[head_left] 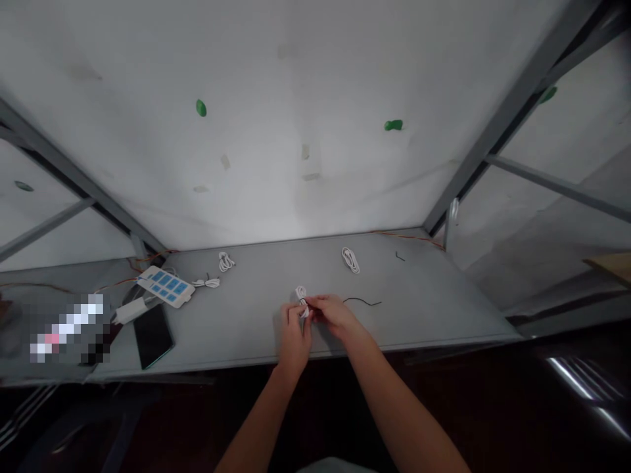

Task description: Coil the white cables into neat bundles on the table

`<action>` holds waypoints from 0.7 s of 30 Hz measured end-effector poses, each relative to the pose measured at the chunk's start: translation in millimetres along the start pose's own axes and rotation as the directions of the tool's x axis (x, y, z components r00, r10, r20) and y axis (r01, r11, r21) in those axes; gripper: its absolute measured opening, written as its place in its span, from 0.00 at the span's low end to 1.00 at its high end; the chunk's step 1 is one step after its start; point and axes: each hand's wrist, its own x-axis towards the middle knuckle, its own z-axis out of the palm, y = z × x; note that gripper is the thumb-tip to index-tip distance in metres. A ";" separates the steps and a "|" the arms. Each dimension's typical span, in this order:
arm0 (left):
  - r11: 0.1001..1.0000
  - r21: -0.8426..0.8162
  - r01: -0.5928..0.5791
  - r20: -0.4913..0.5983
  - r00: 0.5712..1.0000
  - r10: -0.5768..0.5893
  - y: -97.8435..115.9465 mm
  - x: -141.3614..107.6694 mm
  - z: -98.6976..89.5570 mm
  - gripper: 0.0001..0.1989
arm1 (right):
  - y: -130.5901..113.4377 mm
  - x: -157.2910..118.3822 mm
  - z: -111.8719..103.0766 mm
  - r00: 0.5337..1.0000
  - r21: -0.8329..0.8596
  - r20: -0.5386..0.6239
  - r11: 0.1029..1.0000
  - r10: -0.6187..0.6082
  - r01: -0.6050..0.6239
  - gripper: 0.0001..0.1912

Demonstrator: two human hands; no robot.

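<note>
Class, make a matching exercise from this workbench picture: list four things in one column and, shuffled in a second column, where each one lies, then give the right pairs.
Things
1. white coiled cable with the black tie
2. power strip with blue switches
3. black phone
4. loose black tie

Places
A. flat near the bench's front edge, left side
B. on the bench just right of the right hand
C. held between the left hand and the right hand
D. far left, behind the phone

Pairs: 1-C, 2-D, 3-A, 4-B
</note>
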 end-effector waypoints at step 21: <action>0.930 0.184 -0.317 0.288 0.922 0.257 -57.3 16.1 -32.5 0.12 | 2.4 5.0 -18.1 0.957 -0.176 0.221 0.973 0.187 -0.149 0.05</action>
